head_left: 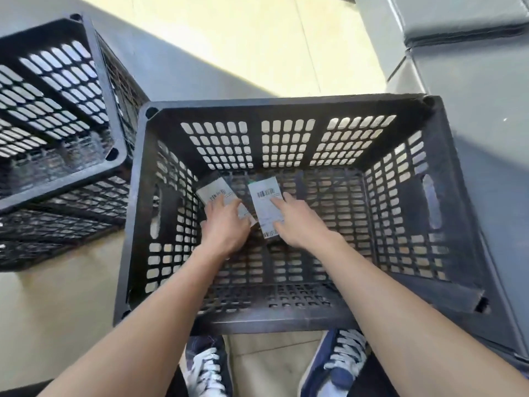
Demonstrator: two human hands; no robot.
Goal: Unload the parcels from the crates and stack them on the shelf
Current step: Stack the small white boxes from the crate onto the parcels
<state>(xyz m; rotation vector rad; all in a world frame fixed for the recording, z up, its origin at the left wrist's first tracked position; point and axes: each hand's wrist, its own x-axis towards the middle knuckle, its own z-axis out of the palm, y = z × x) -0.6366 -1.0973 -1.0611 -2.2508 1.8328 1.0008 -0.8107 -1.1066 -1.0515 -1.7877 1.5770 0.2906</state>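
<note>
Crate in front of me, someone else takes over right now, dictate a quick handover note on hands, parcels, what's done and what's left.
Left hand: fingers lie on the left parcel, not clearly gripping.
Right hand: fingers spread on the right parcel, no grip yet.
Both parcels lie flat on the floor of the near crate, towards its far left.
The side crate, to the left, shows no parcels.
Done: nothing more visible in the crates.
Left: lift these two and stack them on the shelf, which is out of view.

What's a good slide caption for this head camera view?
Both hands reach for two labelled parcels in a black crate.
</note>
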